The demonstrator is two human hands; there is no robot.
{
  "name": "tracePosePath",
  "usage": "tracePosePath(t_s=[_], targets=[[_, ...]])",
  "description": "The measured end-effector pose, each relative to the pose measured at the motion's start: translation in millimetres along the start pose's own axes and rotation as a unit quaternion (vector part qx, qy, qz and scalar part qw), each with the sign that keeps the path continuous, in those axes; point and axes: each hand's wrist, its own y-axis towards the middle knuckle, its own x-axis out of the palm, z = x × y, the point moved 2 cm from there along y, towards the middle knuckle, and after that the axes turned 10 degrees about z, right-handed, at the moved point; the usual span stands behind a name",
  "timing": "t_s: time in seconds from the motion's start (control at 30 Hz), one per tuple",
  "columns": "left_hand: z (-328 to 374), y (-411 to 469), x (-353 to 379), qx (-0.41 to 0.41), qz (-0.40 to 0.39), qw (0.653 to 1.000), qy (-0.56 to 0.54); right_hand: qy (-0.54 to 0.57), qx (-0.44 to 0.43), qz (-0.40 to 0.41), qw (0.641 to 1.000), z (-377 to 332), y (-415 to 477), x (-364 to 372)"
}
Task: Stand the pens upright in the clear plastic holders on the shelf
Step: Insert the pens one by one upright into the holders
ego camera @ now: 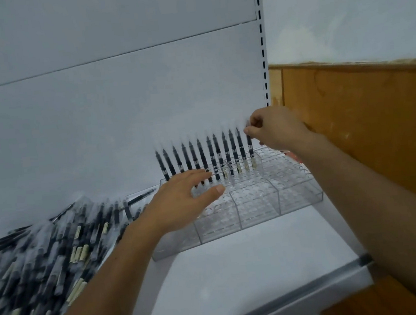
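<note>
In the middle of the frame the clear holders [258, 204] stand on the white shelf [239, 269], against the back panel [94, 112]. A row of black pens [212, 157] stands upright in the rear holes, each leaning a little to the left. The right hand [277, 130] pinches the top of the last pen [251, 150] at the right end of this row, between thumb and fingers; its lower end sits in a hole. The left hand [181, 202] is spread flat, palm down, over the left part of the holders, with its fingertips just in front of the row. At the lower left a loose pile [45, 256] of pens lies on the shelf. Many pens carry a pale label, but the writing is too blurred to read. A wooden wall [365, 128] is at the right.
</note>
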Motion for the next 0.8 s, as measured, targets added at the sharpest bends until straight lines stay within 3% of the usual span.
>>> tracePosePath(t_s=[0.13,0.23,0.33,0.47,0.67,0.8], targets=[[-1.5,1.6,-9.0,-0.043,0.052,0.988,-0.139,-0.079,-0.002,-0.02,0.997,-3.4,-0.3,-11.9],[-9.5,-0.7,-24.6,-0.056,0.112,0.977,-0.171,-0.151,-0.012,-0.022,0.988,-13.6,-7.3,-23.3],[-28.4,-12.5,-45.5,-0.064,0.156,0.976,-0.14,-0.151,-0.054,-0.027,0.987,-46.5,-20.5,-27.5],[-70.6,-52.5,-75.3,-0.121,0.197,0.97,-0.075,-0.051,-0.144,-0.098,0.983,-122.9,-51.6,-7.8],[-117.9,-128.9,-98.6,-0.175,0.244,0.954,0.021,0.044,-0.302,-0.171,0.937,-232.8,-116.3,50.0],[-139.6,-169.2,-100.1,-0.209,0.265,0.937,0.089,0.077,-0.359,-0.208,0.907,-274.3,-149.0,85.3]])
